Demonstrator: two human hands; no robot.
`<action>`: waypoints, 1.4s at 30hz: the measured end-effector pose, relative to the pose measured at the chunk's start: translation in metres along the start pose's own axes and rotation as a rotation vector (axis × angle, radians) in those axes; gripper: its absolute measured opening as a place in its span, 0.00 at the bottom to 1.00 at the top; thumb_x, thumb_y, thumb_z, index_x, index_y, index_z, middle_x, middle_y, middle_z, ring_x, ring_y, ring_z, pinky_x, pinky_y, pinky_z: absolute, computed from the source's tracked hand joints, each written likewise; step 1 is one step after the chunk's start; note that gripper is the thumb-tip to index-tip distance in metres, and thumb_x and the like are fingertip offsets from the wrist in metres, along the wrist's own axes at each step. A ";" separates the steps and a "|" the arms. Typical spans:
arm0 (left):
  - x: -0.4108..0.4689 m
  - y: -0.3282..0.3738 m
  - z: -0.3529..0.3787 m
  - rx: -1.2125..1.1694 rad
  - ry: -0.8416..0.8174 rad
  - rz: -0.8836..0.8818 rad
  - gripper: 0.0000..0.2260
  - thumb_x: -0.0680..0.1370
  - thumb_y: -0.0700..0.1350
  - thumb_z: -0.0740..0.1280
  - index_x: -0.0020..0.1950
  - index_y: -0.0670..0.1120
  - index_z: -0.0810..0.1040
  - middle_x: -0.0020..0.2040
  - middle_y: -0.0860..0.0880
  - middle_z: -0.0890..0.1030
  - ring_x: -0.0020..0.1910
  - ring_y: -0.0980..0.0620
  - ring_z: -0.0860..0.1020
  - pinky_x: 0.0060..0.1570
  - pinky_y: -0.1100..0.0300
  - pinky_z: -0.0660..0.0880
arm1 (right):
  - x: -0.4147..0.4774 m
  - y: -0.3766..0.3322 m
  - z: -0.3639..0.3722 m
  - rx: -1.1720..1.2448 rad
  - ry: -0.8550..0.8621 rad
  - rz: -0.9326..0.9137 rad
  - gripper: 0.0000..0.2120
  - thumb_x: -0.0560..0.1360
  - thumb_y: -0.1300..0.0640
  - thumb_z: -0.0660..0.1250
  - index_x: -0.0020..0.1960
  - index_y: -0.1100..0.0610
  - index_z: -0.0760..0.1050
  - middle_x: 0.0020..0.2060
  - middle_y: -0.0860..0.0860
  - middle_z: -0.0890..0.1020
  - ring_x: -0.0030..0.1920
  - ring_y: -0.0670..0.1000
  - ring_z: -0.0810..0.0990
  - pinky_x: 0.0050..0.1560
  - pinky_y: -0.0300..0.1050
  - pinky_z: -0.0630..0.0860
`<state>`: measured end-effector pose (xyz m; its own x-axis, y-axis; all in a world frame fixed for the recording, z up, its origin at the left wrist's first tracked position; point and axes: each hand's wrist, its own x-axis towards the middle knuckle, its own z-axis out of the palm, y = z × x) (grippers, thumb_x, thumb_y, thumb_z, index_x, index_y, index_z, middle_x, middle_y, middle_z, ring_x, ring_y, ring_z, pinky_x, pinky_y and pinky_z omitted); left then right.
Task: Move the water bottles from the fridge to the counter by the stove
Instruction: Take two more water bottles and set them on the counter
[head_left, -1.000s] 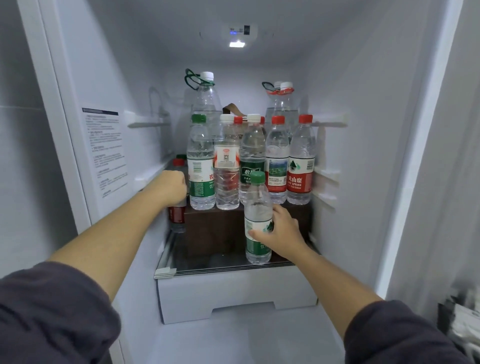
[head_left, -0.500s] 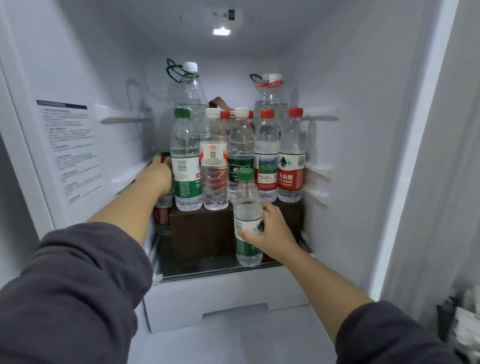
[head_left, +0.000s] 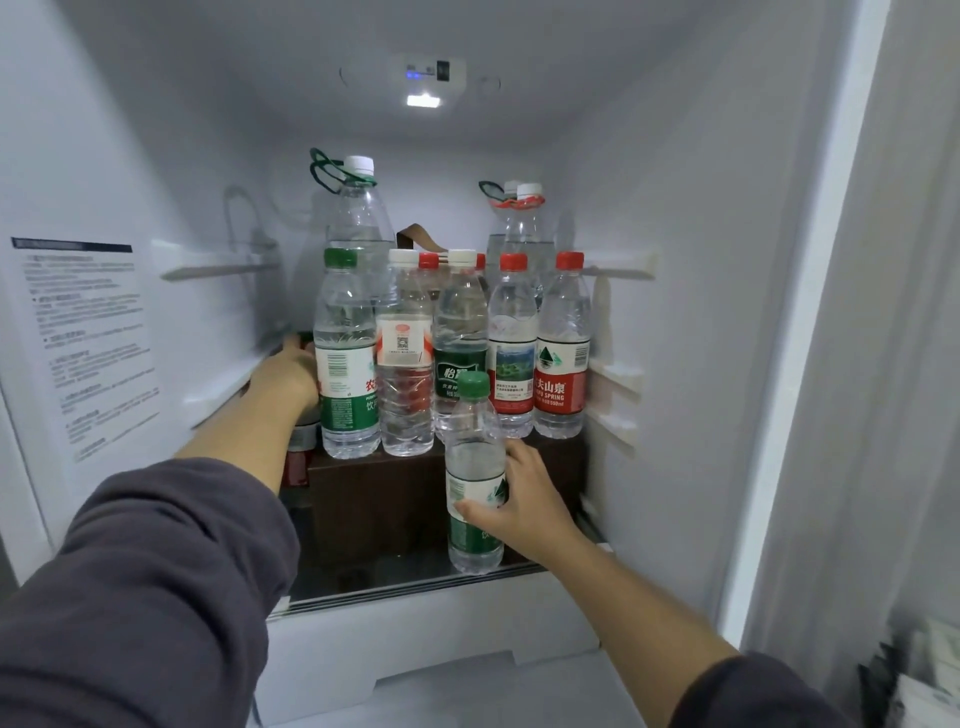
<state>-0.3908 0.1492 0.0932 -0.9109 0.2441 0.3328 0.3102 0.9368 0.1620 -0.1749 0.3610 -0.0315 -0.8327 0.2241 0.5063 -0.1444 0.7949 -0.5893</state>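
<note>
Inside the open fridge, my right hand (head_left: 522, 512) grips a small green-capped water bottle (head_left: 474, 467) standing at the front of the glass shelf (head_left: 395, 581). My left hand (head_left: 288, 374) reaches in along the left wall and curls over the top of a red-labelled bottle (head_left: 297, 462) that is mostly hidden behind my wrist. Between the hands, several water bottles stand in a row on a dark brown box (head_left: 379, 499), from a tall green-labelled bottle (head_left: 345, 364) to a red-labelled Nongfu Spring bottle (head_left: 563, 353).
Two large bottles with carry loops (head_left: 358, 218) (head_left: 524, 221) stand at the back. White rail ledges (head_left: 208, 265) jut from both side walls. A white drawer (head_left: 415, 634) sits under the shelf. The fridge's right edge (head_left: 810, 364) frames the opening.
My left hand has pushed deeper along the left wall onto the red-labelled bottle. The right hand keeps its grip on the small bottle, and my head has come closer.
</note>
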 end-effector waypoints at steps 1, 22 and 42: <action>-0.004 0.002 -0.002 0.006 0.000 -0.019 0.28 0.81 0.44 0.61 0.79 0.50 0.54 0.76 0.41 0.62 0.68 0.35 0.68 0.67 0.45 0.67 | 0.000 0.000 0.000 -0.005 -0.003 -0.001 0.31 0.66 0.41 0.73 0.67 0.48 0.73 0.64 0.40 0.69 0.67 0.42 0.63 0.66 0.49 0.71; -0.092 0.010 -0.045 0.258 -0.039 -0.146 0.24 0.72 0.39 0.70 0.67 0.38 0.72 0.64 0.40 0.76 0.61 0.41 0.77 0.55 0.52 0.76 | -0.002 -0.011 -0.008 -0.020 -0.047 0.020 0.29 0.68 0.44 0.74 0.66 0.50 0.72 0.57 0.41 0.67 0.65 0.45 0.65 0.66 0.48 0.70; -0.148 0.021 -0.085 0.199 0.405 0.014 0.07 0.79 0.44 0.59 0.48 0.42 0.74 0.41 0.43 0.75 0.39 0.43 0.70 0.36 0.56 0.64 | -0.006 -0.015 -0.009 -0.020 -0.053 0.034 0.30 0.69 0.45 0.75 0.67 0.53 0.72 0.62 0.45 0.68 0.66 0.46 0.65 0.66 0.49 0.70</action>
<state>-0.2266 0.1115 0.1268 -0.7144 0.1767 0.6771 0.2277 0.9736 -0.0138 -0.1630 0.3532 -0.0202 -0.8642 0.2212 0.4519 -0.1052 0.7989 -0.5922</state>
